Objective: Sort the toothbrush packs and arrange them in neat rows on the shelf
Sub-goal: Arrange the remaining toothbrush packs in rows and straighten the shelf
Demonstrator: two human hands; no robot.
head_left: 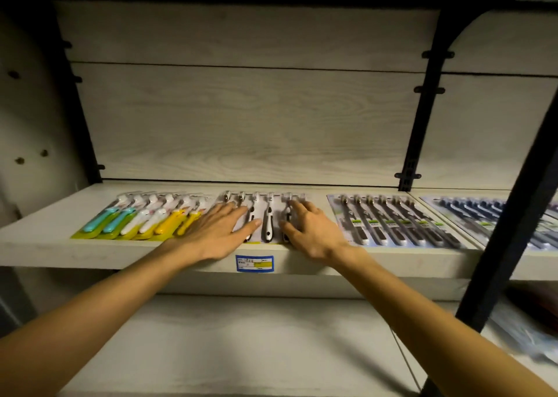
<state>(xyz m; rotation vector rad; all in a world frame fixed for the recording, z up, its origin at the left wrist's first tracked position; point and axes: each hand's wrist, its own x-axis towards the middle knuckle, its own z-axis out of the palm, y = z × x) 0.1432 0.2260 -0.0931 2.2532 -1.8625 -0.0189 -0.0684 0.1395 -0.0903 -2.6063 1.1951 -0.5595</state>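
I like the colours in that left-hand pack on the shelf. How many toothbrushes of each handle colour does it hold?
In the left pack on the shelf, beside the left hand:
Teal handles: 2
White handles: 2
Yellow handles: 2
Total: 6 toothbrushes

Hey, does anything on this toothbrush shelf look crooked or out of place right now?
Nothing stands out. The colourful packs, the black-and-white packs under the left hand and right hand, and the dark packs all lie flat in overlapping rows, lined up with the shelf edge.
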